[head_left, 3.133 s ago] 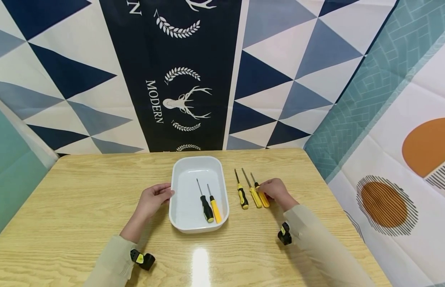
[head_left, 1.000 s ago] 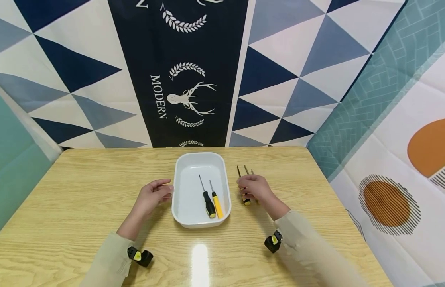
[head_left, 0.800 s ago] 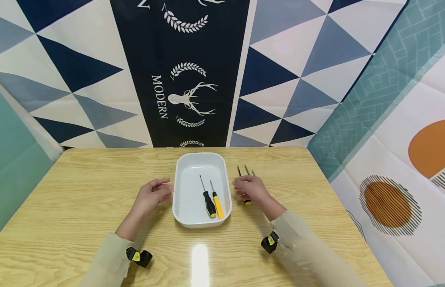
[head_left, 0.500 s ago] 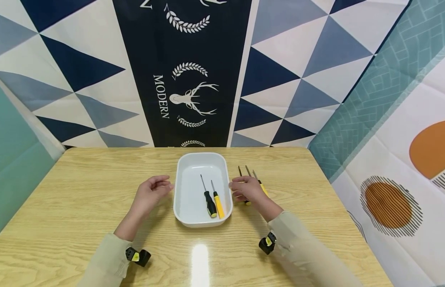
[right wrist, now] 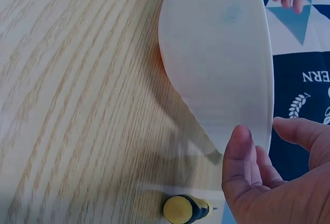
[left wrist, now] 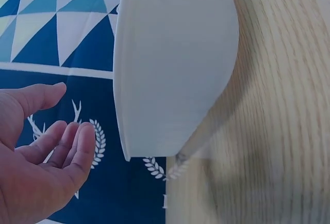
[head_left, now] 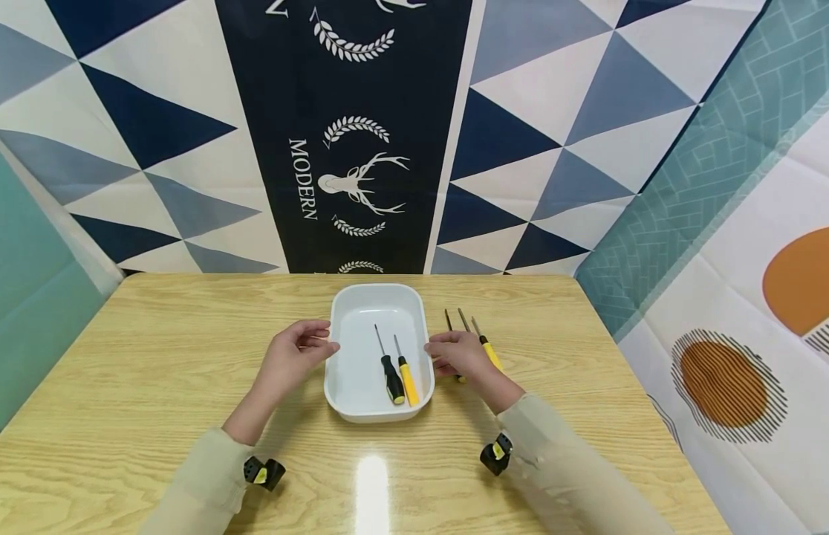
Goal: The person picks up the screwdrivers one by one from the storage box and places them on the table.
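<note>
A white tray (head_left: 344, 386) stands mid-table with two screwdrivers inside: a black-handled screwdriver (head_left: 393, 383) and a yellow-handled screwdriver (head_left: 408, 383). My left hand (head_left: 290, 362) is at the tray's left rim, thumb and fingers spread apart; the left wrist view shows a gap between this hand (left wrist: 46, 157) and the tray wall. At the right rim is my right hand (head_left: 463, 357). In the right wrist view its thumb and loosely bent fingers lie either side of the rim; whether they touch it I cannot tell. Several screwdriver parts are hidden beneath this hand.
Right of the tray lie three screwdrivers side by side, including a yellow-handled screwdriver with a black collar (head_left: 489, 351). The black-and-yellow handle end (right wrist: 178, 209) of another shows below the right hand. Patterned cloth (head_left: 361, 148) hangs behind the wooden table (head_left: 187, 349).
My right hand has left the screwdrivers on the right and moved left to the tray's rim. My left hand has shifted slightly right, over the left rim. The screwdrivers inside lie as before.
</note>
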{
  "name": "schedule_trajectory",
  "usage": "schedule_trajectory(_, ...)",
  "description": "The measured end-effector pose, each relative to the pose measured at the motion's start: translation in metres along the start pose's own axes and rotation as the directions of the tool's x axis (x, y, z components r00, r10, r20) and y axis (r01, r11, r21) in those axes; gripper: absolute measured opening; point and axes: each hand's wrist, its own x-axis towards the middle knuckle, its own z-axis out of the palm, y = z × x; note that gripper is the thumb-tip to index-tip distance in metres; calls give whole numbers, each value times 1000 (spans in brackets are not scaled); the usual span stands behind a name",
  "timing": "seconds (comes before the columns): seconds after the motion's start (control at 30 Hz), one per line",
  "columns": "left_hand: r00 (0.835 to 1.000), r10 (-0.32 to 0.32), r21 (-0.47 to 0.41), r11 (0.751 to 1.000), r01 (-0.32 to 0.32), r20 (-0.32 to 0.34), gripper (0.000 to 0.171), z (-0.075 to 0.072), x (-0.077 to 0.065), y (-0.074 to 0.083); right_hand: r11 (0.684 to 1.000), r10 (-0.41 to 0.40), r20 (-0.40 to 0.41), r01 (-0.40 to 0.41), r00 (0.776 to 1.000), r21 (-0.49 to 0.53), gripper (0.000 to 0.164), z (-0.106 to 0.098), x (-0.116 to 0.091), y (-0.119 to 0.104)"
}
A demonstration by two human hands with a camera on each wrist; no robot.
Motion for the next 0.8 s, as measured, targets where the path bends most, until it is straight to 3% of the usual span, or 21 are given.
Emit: schedule_trajectory(0.8,995,78,98,992,-84,67,37,39,-3,24,998,28,-22,-29,999,-64,31,6,0,-2)
